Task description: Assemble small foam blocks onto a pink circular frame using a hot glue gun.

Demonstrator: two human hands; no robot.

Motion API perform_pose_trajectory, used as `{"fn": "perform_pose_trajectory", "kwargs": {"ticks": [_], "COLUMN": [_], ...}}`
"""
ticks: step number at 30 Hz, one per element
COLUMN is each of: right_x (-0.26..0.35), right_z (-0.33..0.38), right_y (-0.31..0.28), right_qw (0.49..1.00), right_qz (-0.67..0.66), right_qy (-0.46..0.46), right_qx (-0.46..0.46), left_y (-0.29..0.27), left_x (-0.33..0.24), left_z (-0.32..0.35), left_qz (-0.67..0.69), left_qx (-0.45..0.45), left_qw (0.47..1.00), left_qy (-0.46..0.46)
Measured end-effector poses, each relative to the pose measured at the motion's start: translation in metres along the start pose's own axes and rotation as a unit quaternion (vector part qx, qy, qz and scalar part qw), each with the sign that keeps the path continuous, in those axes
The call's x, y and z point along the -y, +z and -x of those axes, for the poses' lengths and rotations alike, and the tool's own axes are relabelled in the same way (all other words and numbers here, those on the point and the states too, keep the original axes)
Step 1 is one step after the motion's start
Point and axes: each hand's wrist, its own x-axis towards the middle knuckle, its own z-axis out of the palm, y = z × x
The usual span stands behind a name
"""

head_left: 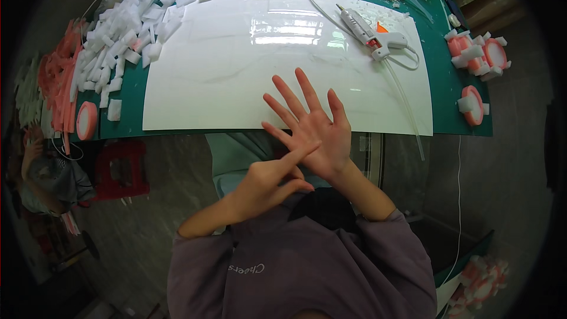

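Note:
My right hand (pixel 322 133) is held up with the palm in view, its fingers and thumb spread wide. The index finger of my left hand (pixel 266 178) reaches across and touches that palm. The left thumb stands apart from the index finger, while the other fingers are curled and partly hidden. I see nothing held in either hand. Both hands are over the near edge of a glossy white board (pixel 224 77). Beyond them, toward the right, a white glue gun (pixel 360 26) lies on the board, with a long clear glue stick (pixel 403 101) trailing from its back.
White foam pieces (pixel 127 29) are heaped on the green table (pixel 131 97) at the left, beside pink foam strips (pixel 59 82) and a pink ring (pixel 87 121). Pink rings with white blocks (pixel 472 106) stand at the right. A red stool (pixel 122 171) and another person (pixel 53 183) are at lower left.

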Motion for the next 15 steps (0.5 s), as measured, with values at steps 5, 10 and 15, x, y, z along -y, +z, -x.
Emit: {"fn": "perform_pose_trajectory", "kwargs": {"ticks": [5, 10, 15], "right_x": [0.005, -0.010, -0.010], "right_z": [-0.014, -0.030, -0.030], "right_y": [0.004, 0.005, -0.004], "right_qw": [0.996, 0.998, 0.988], "right_qz": [0.008, 0.051, 0.134], "right_qy": [-0.083, -0.042, 0.049], "right_qx": [-0.027, 0.002, 0.058], "left_y": [0.033, 0.020, -0.001], "left_x": [0.021, 0.044, 0.064], "left_z": [0.019, 0.010, 0.018], "left_qz": [0.240, 0.479, 0.024], "left_qx": [-0.155, 0.074, -0.151], "left_qw": [0.953, 0.831, 0.971], "left_qy": [-0.104, -0.274, -0.181]}}
